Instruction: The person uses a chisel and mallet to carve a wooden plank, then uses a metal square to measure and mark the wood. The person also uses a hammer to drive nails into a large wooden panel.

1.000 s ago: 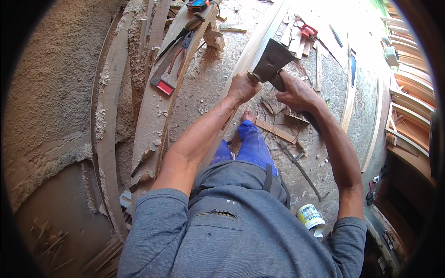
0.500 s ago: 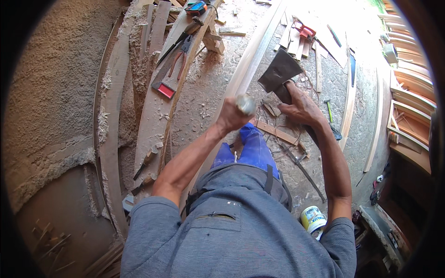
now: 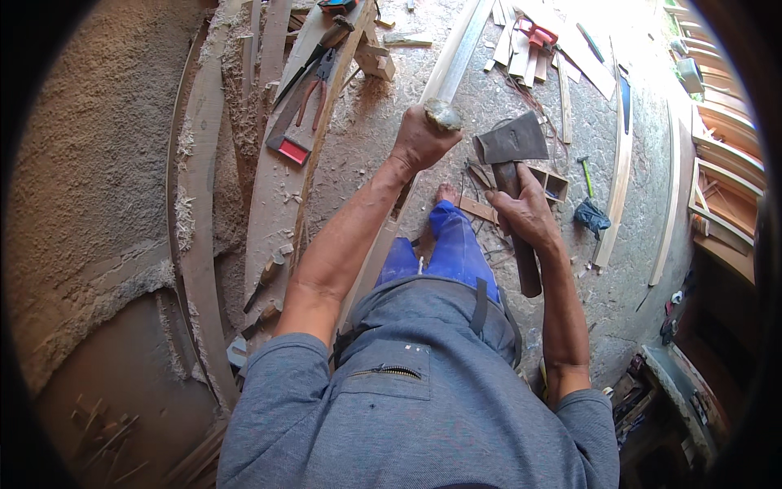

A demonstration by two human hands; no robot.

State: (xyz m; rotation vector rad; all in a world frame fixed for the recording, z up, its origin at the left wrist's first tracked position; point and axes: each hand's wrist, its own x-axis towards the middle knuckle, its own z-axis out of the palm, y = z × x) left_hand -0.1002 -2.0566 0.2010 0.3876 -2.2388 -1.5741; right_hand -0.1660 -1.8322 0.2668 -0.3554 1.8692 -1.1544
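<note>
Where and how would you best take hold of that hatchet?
I'd suggest the hatchet's long dark handle, coming from the wearer's side: its free end points back that way, away from the broad metal head. The right hand grips it close below the head, leaving the lower length uncovered.

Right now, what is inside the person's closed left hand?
A pale round-topped object protrudes from the left hand; its gripped part is covered and cannot be seen.

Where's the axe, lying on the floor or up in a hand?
The axe is in the right hand, which grips its handle just below the dark head.
</note>
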